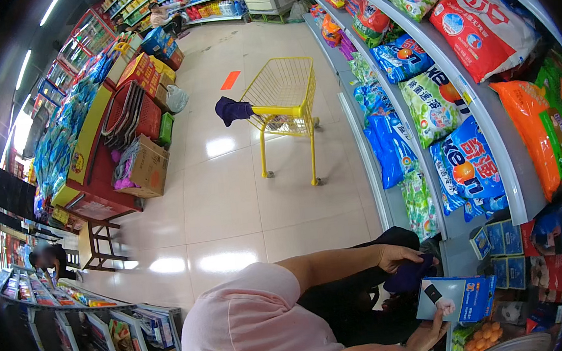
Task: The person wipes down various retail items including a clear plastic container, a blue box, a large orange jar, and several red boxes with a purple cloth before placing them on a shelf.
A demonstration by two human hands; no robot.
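Note:
Low at the right, beside the shelves, both of my hands are occupied. My left hand grips a dark purple cloth. Nearer the lower edge, my right hand holds a blue and white wrist support box by its edge, its front showing a wrist with a black band. The cloth lies close to the box's upper left corner; whether they touch, I cannot tell. Small blue boxes stand stacked on the shelf just past the wrist support box.
A yellow shopping cart with a dark cloth over its handle stands in the aisle. Shelves of detergent bags line the right. A checkout counter, red baskets and a cardboard box are left. Another person bends over a far-left shelf.

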